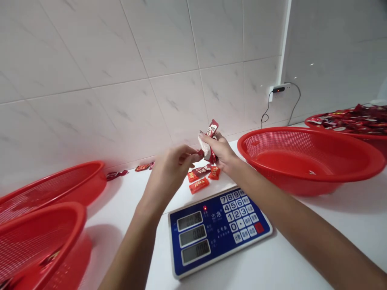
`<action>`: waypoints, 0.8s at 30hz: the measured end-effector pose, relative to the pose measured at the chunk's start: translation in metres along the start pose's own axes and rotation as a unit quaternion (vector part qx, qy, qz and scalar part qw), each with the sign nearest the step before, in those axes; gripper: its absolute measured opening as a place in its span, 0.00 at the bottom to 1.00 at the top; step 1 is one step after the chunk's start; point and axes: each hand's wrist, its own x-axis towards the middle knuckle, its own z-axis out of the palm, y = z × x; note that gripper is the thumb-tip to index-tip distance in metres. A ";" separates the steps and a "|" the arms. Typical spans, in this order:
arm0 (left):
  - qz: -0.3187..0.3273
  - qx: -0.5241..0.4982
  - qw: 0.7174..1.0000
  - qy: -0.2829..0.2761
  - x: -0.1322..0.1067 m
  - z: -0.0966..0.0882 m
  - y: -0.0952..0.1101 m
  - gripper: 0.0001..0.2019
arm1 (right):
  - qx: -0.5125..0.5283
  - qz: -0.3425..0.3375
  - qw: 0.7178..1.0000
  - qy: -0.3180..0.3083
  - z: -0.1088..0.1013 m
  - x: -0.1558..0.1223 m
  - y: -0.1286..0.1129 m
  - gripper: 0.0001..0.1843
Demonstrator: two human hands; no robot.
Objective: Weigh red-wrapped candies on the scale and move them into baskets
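Observation:
My right hand (222, 151) is closed on a bunch of red and white candy packets (208, 141), held up above the far end of the digital scale (216, 229). My left hand (169, 171) is pinched at the lower edge of that bunch, its fingertips touching a small red packet. Several red candy packets (202, 178) lie on the scale's far side just below both hands. The scale has a blue front panel with three displays and a keypad.
An empty red mesh basket (308, 159) stands right of the scale, and behind it another red basket full of packets (350, 123). Two stacked red baskets (42, 217) sit at the left. Loose packets (127, 172) lie along the tiled wall. A wall socket with a cable (279, 89) is at the back.

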 end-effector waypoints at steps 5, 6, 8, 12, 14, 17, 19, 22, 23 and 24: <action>0.020 0.028 0.996 -0.088 0.001 -0.005 -0.011 0.10 | -0.024 -0.008 1.000 0.006 -0.007 -0.003 0.011 0.21; 0.028 0.029 0.995 -0.094 0.001 -0.004 -0.011 0.09 | -0.040 -0.033 0.999 0.002 -0.008 -0.003 0.011 0.20; 0.037 0.012 0.993 -0.107 0.002 -0.001 -0.012 0.10 | -0.074 -0.090 0.993 -0.001 -0.010 -0.002 0.011 0.18; 0.000 -0.099 0.986 -0.137 0.004 0.009 -0.013 0.18 | -0.128 -0.177 0.976 0.014 -0.016 -0.001 0.009 0.17; -0.027 -0.155 0.981 -0.117 0.005 0.016 -0.012 0.20 | -0.152 -0.210 0.966 0.017 -0.018 -0.003 0.008 0.16; -0.038 -0.185 0.979 -0.071 0.007 0.024 -0.010 0.21 | -0.185 -0.234 0.954 0.006 -0.017 -0.007 0.006 0.15; -0.039 -0.195 0.979 -0.039 0.009 0.022 -0.010 0.21 | -0.182 -0.235 0.955 -0.013 -0.015 -0.008 0.005 0.15; -0.056 -0.202 0.978 0.020 0.011 0.009 -0.012 0.16 | -0.165 -0.194 0.967 -0.018 -0.015 -0.003 0.004 0.12; -0.064 -0.183 0.980 0.039 0.011 0.002 -0.013 0.14 | -0.164 -0.176 0.971 -0.011 -0.016 -0.001 0.003 0.11; -0.072 -0.146 0.985 0.055 0.011 -0.004 -0.015 0.12 | -0.165 -0.160 0.973 -0.002 -0.018 0.001 0.001 0.10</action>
